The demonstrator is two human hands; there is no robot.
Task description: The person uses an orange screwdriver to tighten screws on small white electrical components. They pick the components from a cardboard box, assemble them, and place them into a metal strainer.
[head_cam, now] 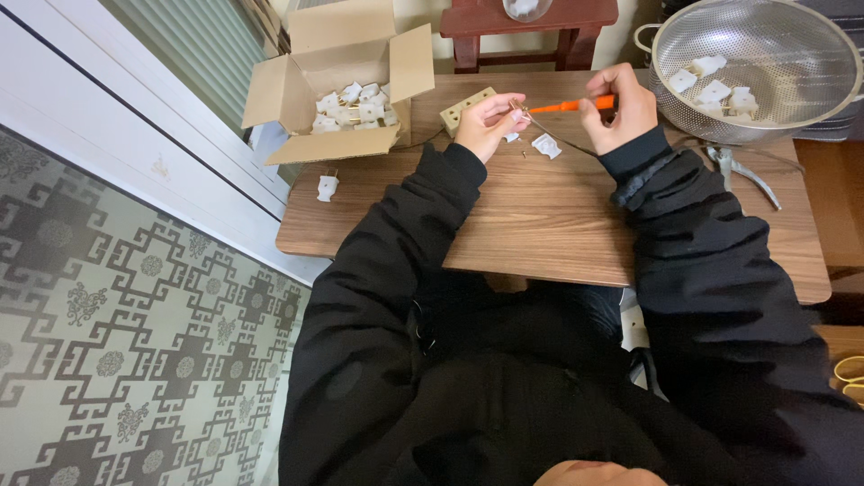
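Hands working a screwdriver at the table's far edge.

The right hand (623, 106) is gripping the orange screwdriver (567, 105), fingers clamped on its handle; the left hand (486, 121) is pinching a small part at its tip, above the table (540, 225), between box (337, 81) and colander (756, 67).

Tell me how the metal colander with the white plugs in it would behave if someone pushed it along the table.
The colander looks like thin steel mesh, so probably light for its size. Its rounded bowl might rock or slide easily on the smooth wooden table. The loose white plugs inside would likely shift and rattle.
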